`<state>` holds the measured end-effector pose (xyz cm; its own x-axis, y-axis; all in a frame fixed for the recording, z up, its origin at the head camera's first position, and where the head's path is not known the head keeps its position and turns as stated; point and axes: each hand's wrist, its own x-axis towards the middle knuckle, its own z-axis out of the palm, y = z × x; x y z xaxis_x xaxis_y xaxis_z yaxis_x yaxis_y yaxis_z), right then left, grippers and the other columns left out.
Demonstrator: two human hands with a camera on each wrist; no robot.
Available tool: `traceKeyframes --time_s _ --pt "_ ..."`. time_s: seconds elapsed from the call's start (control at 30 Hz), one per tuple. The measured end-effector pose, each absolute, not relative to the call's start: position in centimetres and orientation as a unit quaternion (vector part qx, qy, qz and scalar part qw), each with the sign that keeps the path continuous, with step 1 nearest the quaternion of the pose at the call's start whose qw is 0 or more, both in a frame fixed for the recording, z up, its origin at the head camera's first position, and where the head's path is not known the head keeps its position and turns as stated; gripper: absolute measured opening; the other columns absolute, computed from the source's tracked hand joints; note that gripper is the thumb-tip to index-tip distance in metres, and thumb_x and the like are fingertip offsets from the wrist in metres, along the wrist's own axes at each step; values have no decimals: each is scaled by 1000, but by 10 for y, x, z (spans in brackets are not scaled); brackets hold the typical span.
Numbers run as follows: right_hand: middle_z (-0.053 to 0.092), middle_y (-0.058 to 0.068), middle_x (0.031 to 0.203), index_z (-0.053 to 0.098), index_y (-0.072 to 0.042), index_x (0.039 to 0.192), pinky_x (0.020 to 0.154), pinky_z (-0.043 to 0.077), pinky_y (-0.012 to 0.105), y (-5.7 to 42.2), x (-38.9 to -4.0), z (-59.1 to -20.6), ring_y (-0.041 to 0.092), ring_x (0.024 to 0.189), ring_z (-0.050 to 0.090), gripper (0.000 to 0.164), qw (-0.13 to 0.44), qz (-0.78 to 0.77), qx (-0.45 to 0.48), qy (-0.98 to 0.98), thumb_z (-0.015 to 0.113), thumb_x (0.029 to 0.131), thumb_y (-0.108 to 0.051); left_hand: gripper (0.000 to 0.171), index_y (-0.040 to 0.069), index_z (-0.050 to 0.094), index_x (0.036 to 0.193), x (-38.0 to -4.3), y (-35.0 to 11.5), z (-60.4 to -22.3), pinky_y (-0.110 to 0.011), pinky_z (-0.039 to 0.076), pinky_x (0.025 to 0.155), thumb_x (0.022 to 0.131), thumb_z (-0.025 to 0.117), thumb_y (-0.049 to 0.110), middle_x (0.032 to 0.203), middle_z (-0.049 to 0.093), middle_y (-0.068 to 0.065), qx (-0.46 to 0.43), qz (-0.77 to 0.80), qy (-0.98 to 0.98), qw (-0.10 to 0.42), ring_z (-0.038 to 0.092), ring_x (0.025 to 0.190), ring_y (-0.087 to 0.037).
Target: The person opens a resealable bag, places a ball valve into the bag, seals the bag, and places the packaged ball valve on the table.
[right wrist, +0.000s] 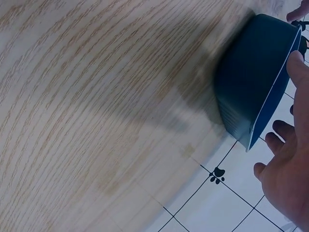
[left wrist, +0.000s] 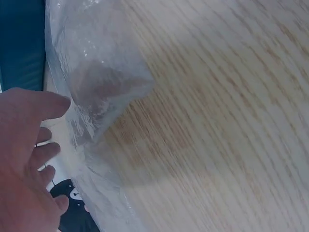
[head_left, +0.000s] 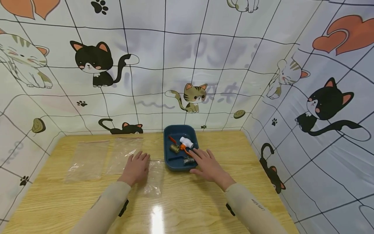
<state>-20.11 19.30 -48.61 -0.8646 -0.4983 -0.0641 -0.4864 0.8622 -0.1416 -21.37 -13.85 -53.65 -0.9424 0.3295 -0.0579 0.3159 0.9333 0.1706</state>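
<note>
A dark blue plastic bin (head_left: 173, 166) stands on the wooden table. In it lie a white pipe fitting (head_left: 186, 142), a brass-coloured fitting (head_left: 174, 148), a silver cylindrical fitting (head_left: 188, 160), a red lever (head_left: 172, 139) and an orange-handled piece (head_left: 183, 147). My right hand (head_left: 208, 165) is at the bin's right side, its fingers relaxed and reaching over the rim, holding nothing. My left hand (head_left: 136, 168) hovers palm down, fingers loosely extended, beside a small clear plastic bag (head_left: 154, 178). In the left wrist view the crinkled bag (left wrist: 104, 63) shows next to the thumb.
Two more clear bags lie flat to the left, a larger bag (head_left: 87, 161) and a middle bag (head_left: 121, 152). The wooden table (head_left: 187, 208) ends at a cat-printed cloth wall (head_left: 152, 81) at the back and sides.
</note>
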Motion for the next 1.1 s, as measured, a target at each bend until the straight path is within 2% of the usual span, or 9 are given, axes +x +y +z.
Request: traceKeyframes --time_s 0.07,0.2,0.27,0.43,0.53,0.83,1.1 --pt "26 7 161 22 -22 156 121 14 57 192 -201 -487 28 149 26 78 47 -60 -258 963 54 93 -55 46 3 50 139 -214 -141 -538 -64 21 115 97 54 23 144 50 -16 159 81 983 44 33 143 -38" --pt "26 8 161 21 -21 157 121 15 57 189 -201 -488 28 149 26 78 48 -62 -268 960 55 94 -53 25 7 63 116 -213 -145 -541 -65 29 110 95 57 19 123 65 -14 166 87 982 9 50 129 -38" --pt "27 9 161 22 -20 157 120 15 58 188 -201 -488 29 148 27 78 45 -64 -274 959 55 94 -53 16 11 64 106 -213 -146 -541 -64 32 107 93 61 20 113 67 -12 168 88 982 -3 55 121 -36" --pt "29 10 160 22 -19 156 120 17 58 185 -200 -487 29 147 30 78 40 -63 -279 957 54 94 -54 25 12 67 106 -213 -148 -544 -61 34 106 88 70 29 109 66 -9 184 81 980 4 57 115 -35" --pt "29 10 159 24 -18 156 120 17 58 184 -199 -486 30 147 30 78 39 -64 -283 956 54 94 -54 27 13 67 107 -213 -149 -547 -59 37 104 85 74 27 105 66 -7 200 83 976 -4 59 111 -34" --pt "28 7 160 19 -22 157 121 15 56 180 -198 -488 27 148 27 78 48 -64 -286 955 55 95 -53 12 16 69 92 -211 -149 -546 -54 44 96 84 73 9 92 70 -1 212 108 970 -39 66 93 -25" --pt "25 7 162 19 -24 157 121 15 56 174 -198 -487 24 150 24 76 51 -65 -289 954 54 95 -52 9 17 69 85 -206 -152 -526 -53 47 92 85 72 9 84 68 2 243 124 958 -87 64 85 -22"
